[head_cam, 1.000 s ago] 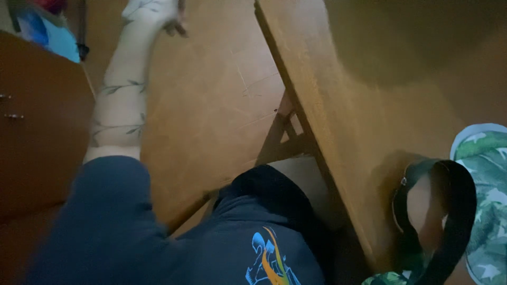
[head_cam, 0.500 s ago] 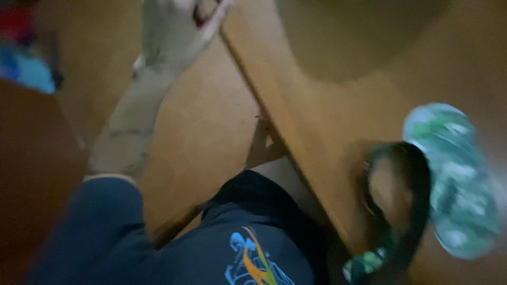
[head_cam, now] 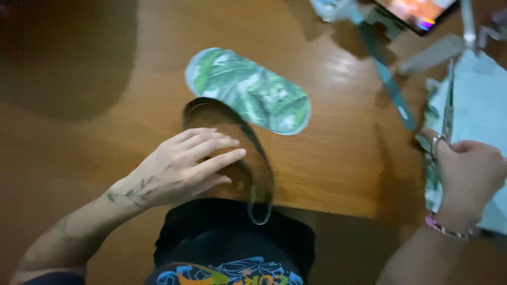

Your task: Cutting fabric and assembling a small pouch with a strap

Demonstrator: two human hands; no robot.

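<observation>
Scissors held, cut shape laid out
Left hand [head_cam: 179, 169] rests open on the dark strip [head_cam: 253, 158] at centre; right hand [head_cam: 467, 177] grips scissors [head_cam: 448, 113] over fabric [head_cam: 475, 105] at right; leaf-print oval [head_cam: 247, 89] lies above.

left hand [head_cam: 182, 169] came from the floor side onto the dark cut-out ring [head_cam: 248, 158] (view swung tableward).

Leaf-print oval cutout [head_cam: 248, 91] on wooden table [head_cam: 327, 158]; phone [head_cam: 414, 11] propped at far edge.

Left hand [head_cam: 182, 166] flat, fingers spread; right hand [head_cam: 467, 177] fisted, grip closed.
</observation>
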